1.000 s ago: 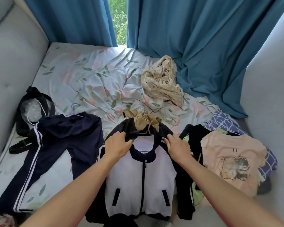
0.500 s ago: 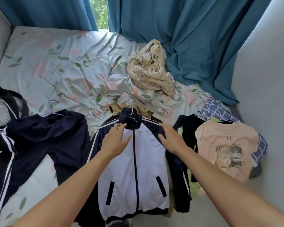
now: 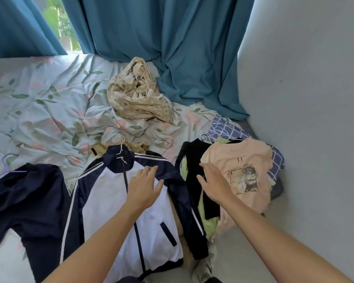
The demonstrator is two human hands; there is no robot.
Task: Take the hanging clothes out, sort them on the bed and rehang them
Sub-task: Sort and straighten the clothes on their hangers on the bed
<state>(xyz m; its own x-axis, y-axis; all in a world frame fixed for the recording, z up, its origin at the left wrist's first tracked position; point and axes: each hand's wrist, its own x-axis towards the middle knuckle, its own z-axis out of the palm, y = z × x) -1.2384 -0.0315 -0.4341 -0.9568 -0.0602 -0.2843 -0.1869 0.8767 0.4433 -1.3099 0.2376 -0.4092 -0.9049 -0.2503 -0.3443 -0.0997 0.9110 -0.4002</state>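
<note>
Clothes sorting risk: my flat, empty left hand [image 3: 144, 185] and right hand [image 3: 214, 185] could drag the white-and-navy zip jacket [image 3: 114, 203] off its hanger.

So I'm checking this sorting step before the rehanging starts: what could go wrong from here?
1. The right hand reaches over the pile by the wall, where the peach T-shirt overlaps a black garment; lifting one may drag the other.
2. The white hanger hook at the jacket collar lies close to the rumpled floral sheet and could snag it.
</note>
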